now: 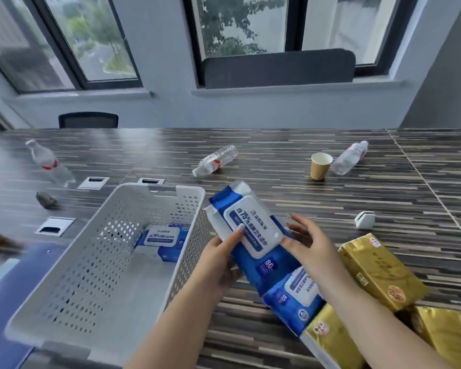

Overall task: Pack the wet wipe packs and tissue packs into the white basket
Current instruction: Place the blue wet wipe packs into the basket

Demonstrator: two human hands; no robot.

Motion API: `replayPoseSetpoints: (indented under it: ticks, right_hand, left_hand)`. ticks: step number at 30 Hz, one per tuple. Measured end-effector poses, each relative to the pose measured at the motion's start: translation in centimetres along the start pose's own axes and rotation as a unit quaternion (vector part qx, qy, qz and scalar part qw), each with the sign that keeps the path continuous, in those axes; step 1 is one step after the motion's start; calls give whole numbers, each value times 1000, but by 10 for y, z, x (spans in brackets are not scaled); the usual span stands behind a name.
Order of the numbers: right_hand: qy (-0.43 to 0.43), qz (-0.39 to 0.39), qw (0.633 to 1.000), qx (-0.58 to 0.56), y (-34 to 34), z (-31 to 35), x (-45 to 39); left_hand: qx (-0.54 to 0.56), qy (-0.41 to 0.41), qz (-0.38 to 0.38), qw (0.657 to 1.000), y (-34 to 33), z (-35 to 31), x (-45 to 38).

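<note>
A blue and white wet wipe pack [253, 227] is held above the table just right of the white basket [72, 283]. My left hand [224, 259] grips its lower left edge, thumb on the white lid. My right hand [308, 241] is beside its right edge with fingers spread, touching or nearly touching it. One wet wipe pack [165, 238] lies inside the basket at its far end. Another wet wipe pack [296, 296] lies on the table under my right forearm. Three gold tissue packs [378, 270] [330, 339] [445, 334] lie at the right and lower right.
Three plastic water bottles [214, 159] [350, 157] [48, 161] lie on the striped table, with a paper cup [320, 165] at the back right. A small white object [365, 220] sits at right. Cable ports [55, 226] lie left of the basket. A blue folder [8, 296] is at the left edge.
</note>
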State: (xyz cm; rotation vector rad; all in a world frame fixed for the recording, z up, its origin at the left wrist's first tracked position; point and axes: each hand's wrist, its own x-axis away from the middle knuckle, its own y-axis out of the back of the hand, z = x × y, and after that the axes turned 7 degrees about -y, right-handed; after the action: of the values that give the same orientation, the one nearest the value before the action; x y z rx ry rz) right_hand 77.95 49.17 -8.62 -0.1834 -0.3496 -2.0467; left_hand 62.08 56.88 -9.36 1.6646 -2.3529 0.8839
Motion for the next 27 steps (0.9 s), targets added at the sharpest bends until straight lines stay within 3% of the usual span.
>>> replayPoseSetpoints:
  ticks: [3, 7, 15, 22, 27]
  right_hand:
    - [-42, -11, 994, -97, -13, 3, 20]
    - [-103, 33, 966, -234, -46, 8, 38]
    - [-52, 39, 964, -258, -110, 39, 60]
    - [-41, 69, 951, -297, -158, 53, 75]
    - [-26, 80, 956, -283, -198, 59, 84]
  left_hand:
    - [101, -39, -13, 994, 2, -7, 17]
    - [168, -97, -23, 981, 5, -17, 32]
    - [169, -132, -15, 977, 45, -45, 70]
    - [167, -187, -87, 964, 126, -98, 77]
    - [124, -162, -137, 969, 172, -121, 84]
